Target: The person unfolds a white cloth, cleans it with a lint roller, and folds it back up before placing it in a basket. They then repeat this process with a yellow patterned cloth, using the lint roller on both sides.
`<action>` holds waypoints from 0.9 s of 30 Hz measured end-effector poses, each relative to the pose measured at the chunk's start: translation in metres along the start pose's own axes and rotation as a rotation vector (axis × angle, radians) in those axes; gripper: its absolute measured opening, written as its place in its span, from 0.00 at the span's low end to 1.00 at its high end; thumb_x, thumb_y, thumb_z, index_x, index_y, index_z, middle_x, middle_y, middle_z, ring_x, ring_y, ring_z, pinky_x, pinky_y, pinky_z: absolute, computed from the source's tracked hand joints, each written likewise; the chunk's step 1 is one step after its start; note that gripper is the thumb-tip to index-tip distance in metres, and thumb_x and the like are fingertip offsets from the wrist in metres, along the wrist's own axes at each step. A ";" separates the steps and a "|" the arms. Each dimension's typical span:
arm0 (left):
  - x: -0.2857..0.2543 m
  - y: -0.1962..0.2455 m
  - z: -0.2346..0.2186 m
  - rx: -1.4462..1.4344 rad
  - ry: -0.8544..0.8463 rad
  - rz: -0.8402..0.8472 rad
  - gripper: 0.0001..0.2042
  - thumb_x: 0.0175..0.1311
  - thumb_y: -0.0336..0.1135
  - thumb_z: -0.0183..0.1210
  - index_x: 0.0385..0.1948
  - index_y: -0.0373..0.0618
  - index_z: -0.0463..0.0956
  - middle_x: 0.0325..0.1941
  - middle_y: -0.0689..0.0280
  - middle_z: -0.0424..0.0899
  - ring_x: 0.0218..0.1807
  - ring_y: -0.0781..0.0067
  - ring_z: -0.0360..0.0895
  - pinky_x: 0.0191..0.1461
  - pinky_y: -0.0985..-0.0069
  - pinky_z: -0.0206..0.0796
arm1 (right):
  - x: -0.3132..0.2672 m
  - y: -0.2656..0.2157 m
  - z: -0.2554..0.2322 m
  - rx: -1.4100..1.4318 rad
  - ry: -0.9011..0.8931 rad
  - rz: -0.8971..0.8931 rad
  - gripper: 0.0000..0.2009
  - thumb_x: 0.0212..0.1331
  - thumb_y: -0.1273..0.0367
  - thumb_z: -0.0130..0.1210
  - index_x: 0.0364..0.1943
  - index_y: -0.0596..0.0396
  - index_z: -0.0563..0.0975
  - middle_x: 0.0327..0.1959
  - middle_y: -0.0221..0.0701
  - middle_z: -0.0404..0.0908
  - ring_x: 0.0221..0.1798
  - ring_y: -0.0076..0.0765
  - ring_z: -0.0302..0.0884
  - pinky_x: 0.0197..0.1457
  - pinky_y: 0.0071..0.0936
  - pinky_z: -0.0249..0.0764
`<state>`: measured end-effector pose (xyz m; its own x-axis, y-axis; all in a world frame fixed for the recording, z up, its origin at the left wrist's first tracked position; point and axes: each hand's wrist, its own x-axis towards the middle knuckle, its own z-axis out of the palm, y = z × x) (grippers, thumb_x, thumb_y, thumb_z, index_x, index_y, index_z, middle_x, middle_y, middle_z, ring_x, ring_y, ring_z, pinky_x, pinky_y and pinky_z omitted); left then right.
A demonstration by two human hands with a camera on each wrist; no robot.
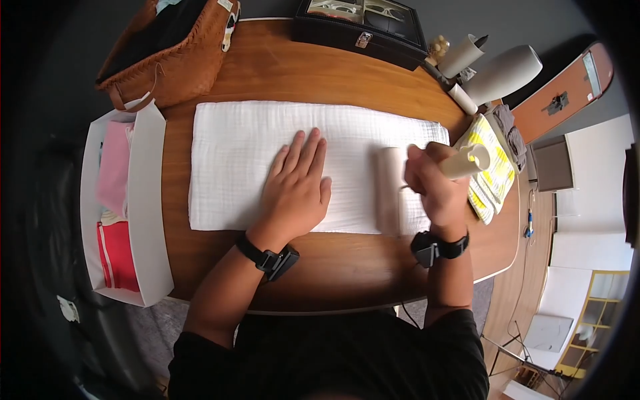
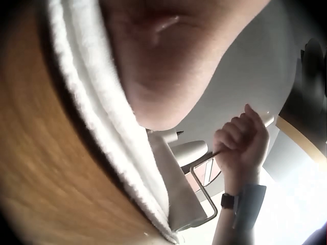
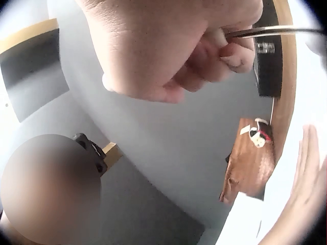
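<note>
A folded white cloth (image 1: 230,153) lies on the wooden table, its layered edge (image 2: 97,97) close up in the left wrist view. My left hand (image 1: 293,187) rests flat on its middle, fingers extended. To the right, my right hand (image 1: 437,183) grips the pale handle (image 1: 467,161) of a lint roller. The roller's whitish cylinder (image 1: 391,190) stands over the cloth's right part; its metal arm (image 2: 207,196) shows in the left wrist view. In the right wrist view, curled fingers (image 3: 204,64) wrap the handle, and my left hand (image 3: 301,189) is at the right edge.
A white box (image 1: 150,200) with pink and red cloths stands left, below a brown woven basket (image 1: 180,63). At the back are a black glasses case (image 1: 360,40) and a white bottle-like object (image 1: 503,73). Yellow-patterned cloth (image 1: 490,180) lies right.
</note>
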<state>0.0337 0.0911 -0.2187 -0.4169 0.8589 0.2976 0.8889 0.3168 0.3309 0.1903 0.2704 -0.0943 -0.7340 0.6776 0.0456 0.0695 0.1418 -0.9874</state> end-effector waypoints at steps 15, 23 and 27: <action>0.003 0.004 -0.005 -0.011 -0.065 -0.022 0.35 0.78 0.47 0.57 0.81 0.37 0.62 0.89 0.54 0.57 0.90 0.50 0.52 0.90 0.50 0.44 | 0.015 0.022 0.013 0.385 -0.051 -0.096 0.16 0.67 0.74 0.65 0.21 0.54 0.73 0.19 0.27 0.74 0.21 0.21 0.67 0.27 0.24 0.64; 0.002 0.004 -0.005 -0.004 -0.068 -0.024 0.36 0.78 0.47 0.57 0.81 0.35 0.61 0.89 0.53 0.57 0.90 0.49 0.52 0.90 0.50 0.45 | 0.016 0.024 -0.002 0.488 -0.064 -0.071 0.20 0.70 0.76 0.62 0.21 0.51 0.65 0.15 0.21 0.60 0.17 0.21 0.58 0.23 0.27 0.53; 0.002 0.004 -0.006 0.008 -0.075 -0.023 0.35 0.80 0.48 0.55 0.81 0.35 0.60 0.90 0.53 0.57 0.90 0.50 0.51 0.90 0.51 0.44 | 0.015 0.025 -0.045 0.378 0.059 -0.108 0.19 0.67 0.76 0.61 0.21 0.50 0.65 0.15 0.21 0.57 0.15 0.20 0.48 0.23 0.27 0.49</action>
<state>0.0359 0.0917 -0.2117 -0.4219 0.8791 0.2218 0.8809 0.3396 0.3297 0.2117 0.3162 -0.1110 -0.6825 0.7154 0.1496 -0.2675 -0.0540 -0.9620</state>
